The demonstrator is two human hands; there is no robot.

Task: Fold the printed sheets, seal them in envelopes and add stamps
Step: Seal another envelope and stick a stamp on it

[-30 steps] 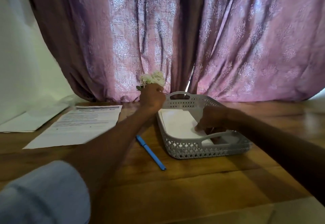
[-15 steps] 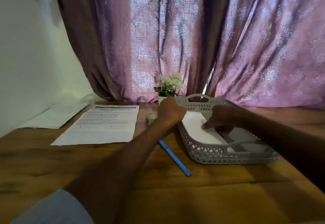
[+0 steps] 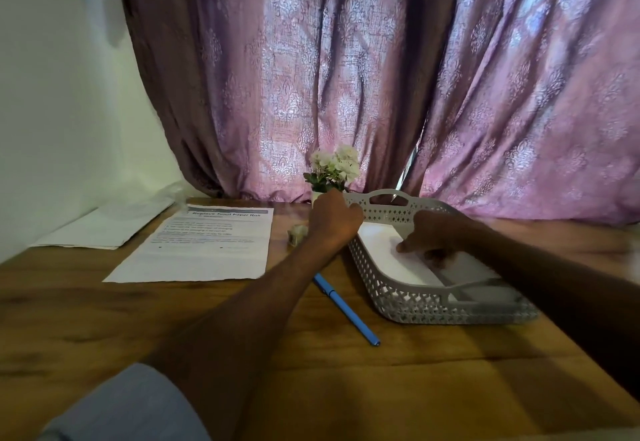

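A grey lattice basket [image 3: 429,309] stands on the wooden table to the right of centre, with a stack of white envelopes [image 3: 381,253] lying flat inside. My right hand [image 3: 433,236] reaches into the basket, its bent fingertips down on the top envelope. My left hand [image 3: 334,219] is at the basket's far left corner with its fingers curled at the rim. A printed sheet [image 3: 207,243] lies flat to the left of my left arm. A small pale object [image 3: 298,232], too blurred to identify, sits between the sheet and my left hand.
A blue pen [image 3: 346,309] lies diagonally in front of the basket. A small pot of white flowers [image 3: 334,168] stands behind my left hand against the purple curtain [image 3: 381,77]. More white paper [image 3: 104,226] lies at the far left by the wall.
My left hand came down from in front of the flowers to the basket's left rim, uncovering the small pale object. My right hand stayed on the envelopes. The view shifted.
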